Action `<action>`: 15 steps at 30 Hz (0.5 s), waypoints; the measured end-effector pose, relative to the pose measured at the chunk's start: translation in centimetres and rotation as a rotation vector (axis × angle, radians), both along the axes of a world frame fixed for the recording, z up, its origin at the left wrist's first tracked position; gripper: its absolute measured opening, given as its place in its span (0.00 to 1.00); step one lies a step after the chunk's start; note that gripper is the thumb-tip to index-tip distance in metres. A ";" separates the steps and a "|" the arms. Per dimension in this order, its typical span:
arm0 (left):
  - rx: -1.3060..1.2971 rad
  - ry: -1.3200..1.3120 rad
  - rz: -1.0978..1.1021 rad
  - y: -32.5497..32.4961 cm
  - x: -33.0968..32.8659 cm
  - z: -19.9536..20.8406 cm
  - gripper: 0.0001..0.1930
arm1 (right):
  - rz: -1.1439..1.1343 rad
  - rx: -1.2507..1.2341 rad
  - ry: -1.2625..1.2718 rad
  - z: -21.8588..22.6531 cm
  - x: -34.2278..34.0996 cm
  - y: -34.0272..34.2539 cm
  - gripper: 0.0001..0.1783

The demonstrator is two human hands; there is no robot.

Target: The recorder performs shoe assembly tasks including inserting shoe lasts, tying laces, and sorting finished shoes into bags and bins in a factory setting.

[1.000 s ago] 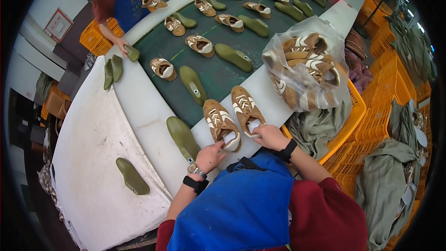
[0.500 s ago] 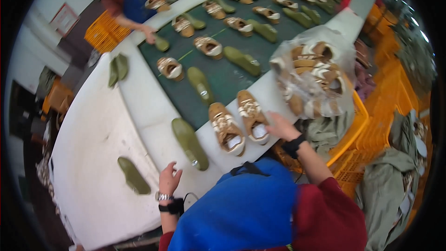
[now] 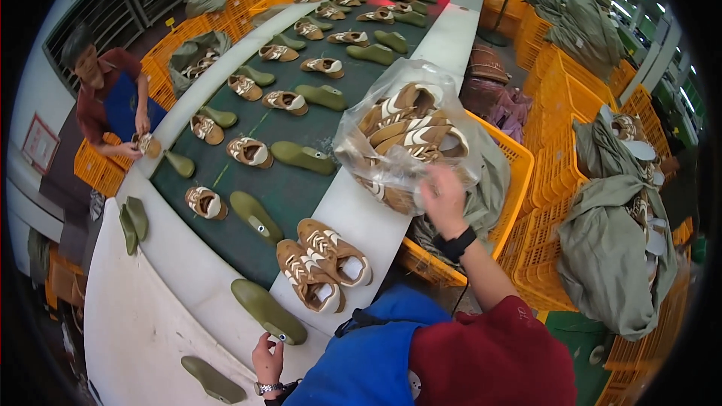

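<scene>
My right hand (image 3: 444, 199) reaches to the near side of a clear plastic bag (image 3: 353, 131) of brown-and-white sneakers (image 3: 421, 139). Its fingers, slightly blurred, are stretched out against the plastic. My left hand (image 3: 268, 359) is open at the low end of a green shoe last (image 3: 259, 307) on the white table edge; whether it touches the last I cannot tell. Between my hands a pair of brown sneakers (image 3: 323, 263) with white laces stands side by side on the white ledge. Another green last (image 3: 213, 378) lies to the left of my left hand.
A green conveyor (image 3: 248, 113) carries rows of sneakers and lasts. Two lasts (image 3: 132, 224) lie on its left border. Across it, a co-worker (image 3: 113, 105) handles a sneaker. Yellow crates (image 3: 519, 158) and grey-green sacks (image 3: 617, 256) crowd the right side.
My right hand has left the sneaker pair and moved up to the plastic bag. My left hand has come nearer the last. The co-worker now holds a sneaker. The view has turned.
</scene>
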State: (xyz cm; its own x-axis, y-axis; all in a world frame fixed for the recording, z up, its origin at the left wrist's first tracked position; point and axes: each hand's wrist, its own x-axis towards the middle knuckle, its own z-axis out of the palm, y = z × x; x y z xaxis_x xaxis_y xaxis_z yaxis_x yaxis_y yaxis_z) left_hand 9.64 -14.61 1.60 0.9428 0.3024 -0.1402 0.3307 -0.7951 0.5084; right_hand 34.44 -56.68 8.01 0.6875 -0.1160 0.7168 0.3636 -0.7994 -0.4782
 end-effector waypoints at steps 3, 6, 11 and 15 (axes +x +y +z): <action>0.036 -0.021 -0.035 0.1 0.6 0.2 0.17 | -0.261 -0.060 -0.113 2.7 3.8 -5.6 0.18; 0.070 -0.054 -0.084 0.4 1.1 0.2 0.17 | -0.153 0.003 0.263 3.8 6.1 -7.1 0.20; 0.071 -0.067 -0.041 -0.2 0.9 0.4 0.16 | -0.214 -0.404 0.841 1.2 6.5 -5.5 0.34; 0.030 -0.054 -0.029 -0.5 0.4 0.3 0.17 | -0.100 -0.446 0.849 1.7 5.7 -5.6 0.30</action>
State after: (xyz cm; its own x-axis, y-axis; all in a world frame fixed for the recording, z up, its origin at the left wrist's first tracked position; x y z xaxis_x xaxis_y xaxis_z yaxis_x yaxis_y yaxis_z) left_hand 10.00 -15.12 1.91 0.9572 0.2781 -0.0808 0.2802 -0.8189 0.5009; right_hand 40.13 -62.30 9.72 0.9990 -0.0397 -0.0223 -0.0433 -0.9799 -0.1948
